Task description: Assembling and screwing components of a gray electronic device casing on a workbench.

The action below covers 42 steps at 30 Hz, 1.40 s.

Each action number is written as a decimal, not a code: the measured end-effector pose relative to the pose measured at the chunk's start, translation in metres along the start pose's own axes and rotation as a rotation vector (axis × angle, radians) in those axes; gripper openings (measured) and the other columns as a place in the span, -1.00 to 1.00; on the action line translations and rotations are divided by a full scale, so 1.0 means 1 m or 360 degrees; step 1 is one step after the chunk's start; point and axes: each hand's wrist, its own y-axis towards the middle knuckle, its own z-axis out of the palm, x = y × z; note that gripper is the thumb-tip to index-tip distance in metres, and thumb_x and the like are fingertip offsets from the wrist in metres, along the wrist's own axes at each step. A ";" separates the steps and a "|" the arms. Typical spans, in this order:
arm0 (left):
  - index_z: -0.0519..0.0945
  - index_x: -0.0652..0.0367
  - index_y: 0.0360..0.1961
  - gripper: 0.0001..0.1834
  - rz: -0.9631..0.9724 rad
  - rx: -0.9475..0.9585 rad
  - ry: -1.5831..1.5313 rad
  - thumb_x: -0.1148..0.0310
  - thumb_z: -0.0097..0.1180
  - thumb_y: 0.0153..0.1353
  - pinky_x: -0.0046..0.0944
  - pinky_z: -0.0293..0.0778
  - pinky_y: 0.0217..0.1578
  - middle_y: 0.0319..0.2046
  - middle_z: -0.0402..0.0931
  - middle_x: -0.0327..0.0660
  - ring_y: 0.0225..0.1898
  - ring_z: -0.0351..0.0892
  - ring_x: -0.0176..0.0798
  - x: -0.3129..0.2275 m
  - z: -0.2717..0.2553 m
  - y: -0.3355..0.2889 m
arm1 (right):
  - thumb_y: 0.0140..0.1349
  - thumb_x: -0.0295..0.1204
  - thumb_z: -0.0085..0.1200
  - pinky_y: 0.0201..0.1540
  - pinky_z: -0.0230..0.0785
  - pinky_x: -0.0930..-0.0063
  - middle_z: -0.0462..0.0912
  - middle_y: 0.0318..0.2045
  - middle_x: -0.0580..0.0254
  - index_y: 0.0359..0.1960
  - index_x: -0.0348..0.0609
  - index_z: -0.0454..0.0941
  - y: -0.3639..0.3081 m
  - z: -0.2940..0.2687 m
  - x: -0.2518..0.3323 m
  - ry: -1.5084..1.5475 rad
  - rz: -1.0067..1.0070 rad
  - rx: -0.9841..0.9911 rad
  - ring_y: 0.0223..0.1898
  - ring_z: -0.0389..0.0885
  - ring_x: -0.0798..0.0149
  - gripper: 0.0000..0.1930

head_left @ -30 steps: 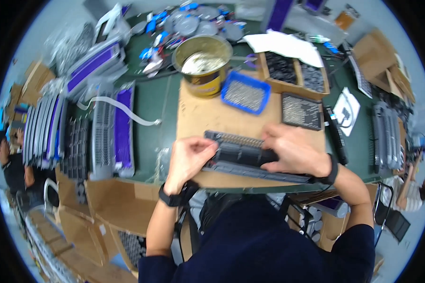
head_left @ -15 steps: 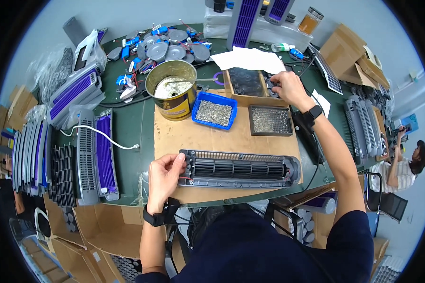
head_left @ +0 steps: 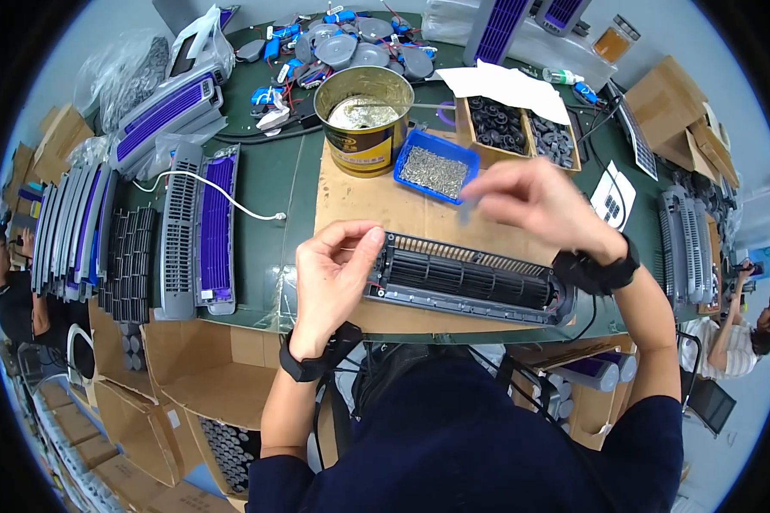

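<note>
A long grey fan housing point(head_left: 453, 309) with a black cylindrical fan wheel point(head_left: 466, 279) in it lies across the cardboard sheet in front of me. My left hand point(head_left: 338, 272) is closed at the housing's left end, thumb and fingers pinching its edge. Above the housing's middle, my right hand point(head_left: 543, 203) is smeared by motion. A small grey part point(head_left: 464, 213), too blurred to name exactly, sits between its thumb and fingertips. Behind that hand, a divided wooden box holds black rubber-looking pieces point(head_left: 496, 124) and small grey parts point(head_left: 552, 141).
A blue tray point(head_left: 436, 166) of small screws and an open tin point(head_left: 364, 141) of pale paste stand behind the housing. Purple-and-grey housings point(head_left: 218, 231) lie at the left, grey shells point(head_left: 684, 248) at the right. Round grey parts with wires point(head_left: 338, 50) pile up at the back.
My right hand has left the divided box and come nearer, to the left, carrying a small grey part. My left hand stays on the housing's left end. The whole view has shifted.
</note>
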 end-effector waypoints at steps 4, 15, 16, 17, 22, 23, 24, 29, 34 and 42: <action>0.70 0.34 -0.20 -0.82 -0.0189 0.0275 -0.0318 0.45 0.32 0.22 -0.50 0.51 -0.30 -0.37 0.68 -0.22 -0.35 0.59 -0.51 -0.016 0.005 -0.006 | 0.19 -0.62 0.21 -0.14 0.48 0.49 0.65 -0.29 0.23 -0.06 -0.31 0.61 0.000 0.034 0.032 0.0189 0.0189 0.0315 -0.25 0.58 0.41 -0.74; 0.69 0.37 -0.21 -0.81 -0.0243 0.0256 -0.0316 0.58 0.34 0.13 -0.46 0.59 -0.27 -0.39 0.69 -0.15 -0.37 0.65 -0.44 -0.016 -0.018 -0.012 | -0.01 -0.37 0.45 -0.14 0.56 0.37 0.66 -0.28 0.03 -0.01 -0.31 0.49 0.000 0.049 0.032 -0.0207 -0.0163 0.0334 -0.24 0.68 0.12 -0.46; 0.68 0.39 -0.21 -0.80 -0.0254 0.0164 -0.0308 0.56 0.35 0.13 -0.47 0.58 -0.31 -0.42 0.69 -0.15 -0.40 0.64 -0.44 -0.012 -0.021 -0.011 | -0.17 -0.28 0.52 0.03 0.50 0.21 0.58 -0.07 -0.20 0.17 -0.37 0.36 -0.005 0.047 0.029 -0.0297 -0.0189 0.0418 -0.05 0.61 -0.13 -0.15; 0.68 0.39 -0.21 -0.80 -0.0255 0.0161 -0.0303 0.56 0.35 0.13 -0.47 0.58 -0.31 -0.42 0.69 -0.15 -0.40 0.64 -0.44 -0.007 -0.024 -0.011 | -0.17 -0.28 0.52 0.03 0.50 0.21 0.58 -0.07 -0.20 0.17 -0.37 0.36 -0.010 0.048 0.024 -0.0292 -0.0193 0.0418 -0.05 0.61 -0.13 -0.15; 0.67 0.40 -0.20 -0.78 -0.0308 0.0109 0.0016 0.53 0.36 0.12 -0.46 0.56 -0.38 -0.41 0.69 -0.15 -0.43 0.64 -0.44 0.012 -0.020 -0.009 | -0.24 -0.32 0.53 0.11 0.39 0.06 0.41 0.10 -0.29 0.35 -0.45 0.05 -0.021 0.066 0.001 -0.0834 -0.0227 0.0628 0.05 0.51 -0.23 0.12; 0.67 0.40 -0.20 -0.78 -0.0264 0.0127 0.0033 0.53 0.36 0.12 -0.46 0.56 -0.38 -0.41 0.69 -0.14 -0.43 0.65 -0.43 0.013 -0.017 -0.009 | -0.24 -0.35 0.53 0.10 0.40 0.06 0.43 0.08 -0.29 0.36 -0.46 0.05 -0.021 0.067 0.000 -0.0837 -0.0197 0.0613 0.04 0.52 -0.23 0.12; 0.69 0.40 -0.21 -0.79 -0.0281 0.0131 0.0067 0.55 0.35 0.11 -0.44 0.57 -0.38 -0.40 0.69 -0.14 -0.43 0.65 -0.42 0.012 -0.015 -0.008 | -0.24 -0.35 0.53 0.10 0.40 0.06 0.43 0.08 -0.29 0.36 -0.46 0.05 -0.021 0.068 0.000 -0.0835 -0.0199 0.0615 0.04 0.52 -0.23 0.12; 0.71 0.38 -0.24 -0.81 -0.0207 0.0141 0.0349 0.54 0.34 0.10 -0.41 0.58 -0.38 -0.41 0.69 -0.13 -0.44 0.66 -0.40 0.013 -0.007 -0.005 | -0.24 -0.41 0.50 0.07 0.42 0.09 0.44 0.06 -0.30 0.37 -0.49 0.02 -0.022 0.067 0.001 -0.0831 -0.0207 0.0626 0.01 0.54 -0.22 0.12; 0.73 0.34 -0.25 -0.82 -0.0136 0.0195 0.0426 0.51 0.35 0.11 -0.39 0.56 -0.40 -0.46 0.67 -0.14 -0.45 0.67 -0.36 0.018 -0.007 -0.005 | -0.22 -0.38 0.49 0.12 0.38 0.11 0.40 0.11 -0.29 0.38 -0.48 0.00 -0.020 0.066 0.006 -0.0841 -0.0139 0.0677 0.07 0.49 -0.21 0.13; 0.59 0.28 0.10 -0.55 -0.0098 0.0052 0.0334 0.42 0.33 0.17 -0.32 0.58 -0.15 -0.14 0.63 0.00 -0.18 0.66 -0.27 0.038 -0.005 0.000 | -0.24 -0.38 0.50 0.04 0.43 0.10 0.46 0.00 -0.28 0.36 -0.51 0.03 -0.022 0.067 -0.002 -0.0822 -0.0206 0.0627 -0.04 0.56 -0.20 0.13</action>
